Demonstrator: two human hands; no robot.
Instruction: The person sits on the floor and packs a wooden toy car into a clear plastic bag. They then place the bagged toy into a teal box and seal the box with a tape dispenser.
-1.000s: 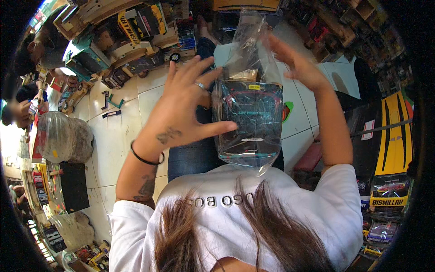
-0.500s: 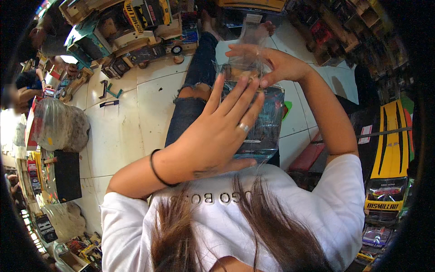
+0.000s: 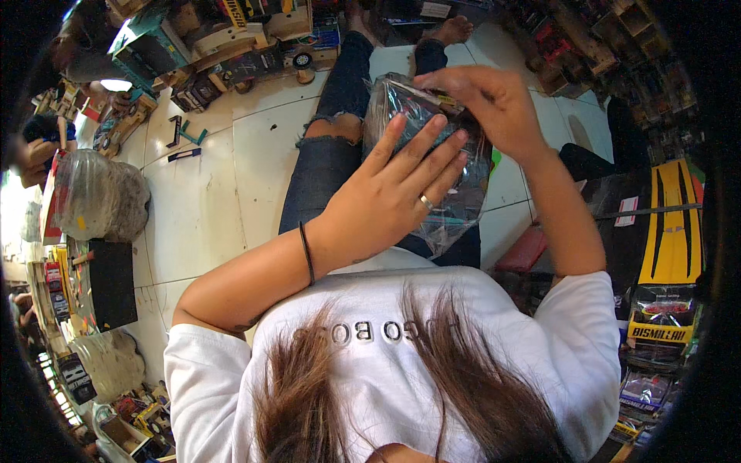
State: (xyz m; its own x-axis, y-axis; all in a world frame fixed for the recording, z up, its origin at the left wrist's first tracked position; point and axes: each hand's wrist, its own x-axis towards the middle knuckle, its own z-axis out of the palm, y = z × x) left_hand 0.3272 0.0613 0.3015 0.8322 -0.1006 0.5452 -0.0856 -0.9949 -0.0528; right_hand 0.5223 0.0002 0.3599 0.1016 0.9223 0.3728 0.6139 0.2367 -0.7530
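A dark, boxy item in crinkled clear plastic wrap (image 3: pixel 455 212) rests on my lap; much of it is hidden beneath my hands. My left hand (image 3: pixel 397 185) lies across it from the left, fingers stretched out and spread over the wrap. It wears a ring and a black wrist band. At the package's far end, my right hand (image 3: pixel 490 104) bends over the edge, its fingers curled down against the plastic. The fingertips of that hand are partly hidden.
Wooden toy trucks (image 3: pixel 208 58) stand at the far left, near a loose wheel (image 3: pixel 303 65). Small dark cut pieces (image 3: pixel 185 139) lie on the tiled floor (image 3: pixel 197 224). A plastic-wrapped bundle (image 3: pixel 104 194) sits left. Yellow-and-black panels (image 3: pixel 670 224) are stacked right. Another person's arm (image 3: pixel 35 150) shows far left.
The plastic that stood up beyond the box's far end is now down against it. My right hand has shifted right and curled its fingers; my left hand has slid slightly right.
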